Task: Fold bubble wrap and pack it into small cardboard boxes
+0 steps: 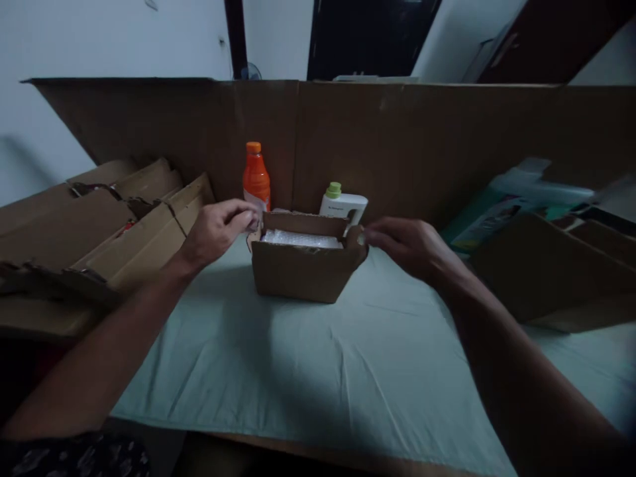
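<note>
A small cardboard box (301, 271) stands upright on the green cloth, its top open. Inside it lies something in clear bubble wrap (301, 239), and what is wrapped cannot be made out. My left hand (221, 228) pinches the side flap at the box's left end, fingers closed. At the opposite end, the fingers of my right hand (410, 246) close on the right flap, which leans outward. Right behind the box are an orange bottle (256, 175) and a white bottle with a green cap (342, 202).
Several open cardboard boxes (144, 245) crowd the left side. To the right, a large green-and-clear bottle (517, 202) leans behind another cardboard box (556, 271). A tall cardboard panel (447, 132) closes off the back. Green cloth (318, 371) covers the table up to its front edge.
</note>
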{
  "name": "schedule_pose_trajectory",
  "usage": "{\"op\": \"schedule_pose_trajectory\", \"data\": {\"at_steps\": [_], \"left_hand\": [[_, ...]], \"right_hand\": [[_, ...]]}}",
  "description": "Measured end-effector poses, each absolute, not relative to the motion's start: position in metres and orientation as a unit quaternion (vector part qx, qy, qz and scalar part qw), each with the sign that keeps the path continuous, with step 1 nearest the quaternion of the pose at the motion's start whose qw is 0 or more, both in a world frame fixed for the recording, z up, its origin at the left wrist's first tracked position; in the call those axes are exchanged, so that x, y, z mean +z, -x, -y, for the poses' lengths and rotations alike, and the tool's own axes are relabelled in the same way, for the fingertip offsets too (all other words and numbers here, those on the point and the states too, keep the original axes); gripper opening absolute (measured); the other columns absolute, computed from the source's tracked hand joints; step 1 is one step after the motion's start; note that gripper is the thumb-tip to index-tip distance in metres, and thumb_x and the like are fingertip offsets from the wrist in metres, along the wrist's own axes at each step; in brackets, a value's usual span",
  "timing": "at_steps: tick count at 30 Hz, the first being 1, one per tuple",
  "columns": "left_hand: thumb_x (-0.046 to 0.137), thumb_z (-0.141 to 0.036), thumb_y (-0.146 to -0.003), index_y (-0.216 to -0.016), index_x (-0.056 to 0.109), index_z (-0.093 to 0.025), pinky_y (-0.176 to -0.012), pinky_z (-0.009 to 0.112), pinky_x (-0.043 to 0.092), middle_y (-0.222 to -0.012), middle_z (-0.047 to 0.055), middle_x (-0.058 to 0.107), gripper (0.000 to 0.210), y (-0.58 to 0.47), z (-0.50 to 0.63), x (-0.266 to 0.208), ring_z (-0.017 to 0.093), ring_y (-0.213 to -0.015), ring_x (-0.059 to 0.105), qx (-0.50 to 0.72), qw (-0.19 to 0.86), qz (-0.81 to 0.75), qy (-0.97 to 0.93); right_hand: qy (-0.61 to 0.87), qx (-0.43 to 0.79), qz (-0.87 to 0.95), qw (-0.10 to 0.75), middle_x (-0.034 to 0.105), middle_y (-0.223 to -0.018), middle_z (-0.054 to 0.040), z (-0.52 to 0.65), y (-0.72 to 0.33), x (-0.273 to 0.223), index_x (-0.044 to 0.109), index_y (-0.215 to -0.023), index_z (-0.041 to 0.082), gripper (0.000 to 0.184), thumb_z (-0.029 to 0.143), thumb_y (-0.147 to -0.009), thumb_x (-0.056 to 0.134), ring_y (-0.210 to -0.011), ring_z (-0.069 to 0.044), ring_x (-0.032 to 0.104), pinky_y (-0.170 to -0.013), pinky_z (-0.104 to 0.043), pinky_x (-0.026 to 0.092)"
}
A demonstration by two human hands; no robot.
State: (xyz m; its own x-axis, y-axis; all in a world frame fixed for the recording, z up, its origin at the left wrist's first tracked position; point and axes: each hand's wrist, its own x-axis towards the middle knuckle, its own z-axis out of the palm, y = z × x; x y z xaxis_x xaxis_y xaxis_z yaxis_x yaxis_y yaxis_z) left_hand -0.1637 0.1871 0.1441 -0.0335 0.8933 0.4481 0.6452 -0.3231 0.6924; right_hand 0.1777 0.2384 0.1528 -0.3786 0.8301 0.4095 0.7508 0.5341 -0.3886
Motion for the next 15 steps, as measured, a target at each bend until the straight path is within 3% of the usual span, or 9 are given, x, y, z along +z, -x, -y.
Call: {"op": "schedule_pose_trajectory", "data": {"at_steps": [2,5,8,11,15], "left_hand": [[0.055,-0.044,-0.085,-0.109,0.068,-0.015,-0.083,0.034,0.055,-0.102,0.01,0.075,0.04,0.174,-0.162,0.112,0.021,-0.092,0.069,0.492,0.157,-0.594,-0.616],[0.065,-0.042,-0.072,-0.127,0.059,-0.01,-0.087,0.04,0.056,-0.124,0.019,0.069,0.064,0.169,-0.145,0.058,0.028,-0.105,0.068,0.458,0.239,-0.628,-0.582],[0.068,-0.038,-0.069,-0.143,0.045,-0.01,-0.1,0.043,0.051,-0.139,0.02,0.059,0.082,0.152,-0.156,0.025,0.031,-0.12,0.061,0.456,0.29,-0.588,-0.601],[0.07,-0.033,-0.07,-0.146,0.04,-0.013,-0.105,0.043,0.049,-0.139,0.017,0.059,0.083,0.139,-0.175,0.015,0.03,-0.121,0.06,0.471,0.322,-0.558,-0.602],[0.069,-0.023,-0.07,-0.139,0.046,-0.017,-0.104,0.043,0.05,-0.131,0.014,0.063,0.074,0.134,-0.178,0.009,0.03,-0.12,0.06,0.476,0.325,-0.562,-0.593]], "right_hand": [[0.486,0.08,0.801,0.341,0.07,-0.07,-0.004,-0.218,-0.2,0.126,0.073,-0.083,0.025,0.025,0.045,-0.087,0.06,-0.054,-0.018,0.058,-0.05,-0.031,0.041],[0.559,0.12,0.706,0.417,0.073,-0.08,-0.0091,-0.202,-0.211,0.084,0.07,-0.091,0.029,0.025,0.053,-0.084,0.064,-0.063,-0.025,0.067,-0.05,-0.037,0.048],[0.606,0.159,0.628,0.462,0.071,-0.113,-0.015,-0.199,-0.198,0.059,0.063,-0.114,0.026,0.048,0.058,-0.078,0.07,-0.086,-0.031,0.072,-0.059,-0.041,0.057],[0.587,0.24,0.633,0.443,0.058,-0.139,-0.0183,-0.201,-0.18,0.044,0.052,-0.131,0.024,0.074,0.063,-0.072,0.073,-0.099,-0.032,0.071,-0.06,-0.038,0.06],[0.562,0.29,0.688,0.357,0.07,-0.112,-0.0153,-0.208,-0.157,0.02,0.051,-0.127,0.02,0.072,0.063,-0.073,0.07,-0.073,-0.025,0.07,-0.059,-0.038,0.059]]}}
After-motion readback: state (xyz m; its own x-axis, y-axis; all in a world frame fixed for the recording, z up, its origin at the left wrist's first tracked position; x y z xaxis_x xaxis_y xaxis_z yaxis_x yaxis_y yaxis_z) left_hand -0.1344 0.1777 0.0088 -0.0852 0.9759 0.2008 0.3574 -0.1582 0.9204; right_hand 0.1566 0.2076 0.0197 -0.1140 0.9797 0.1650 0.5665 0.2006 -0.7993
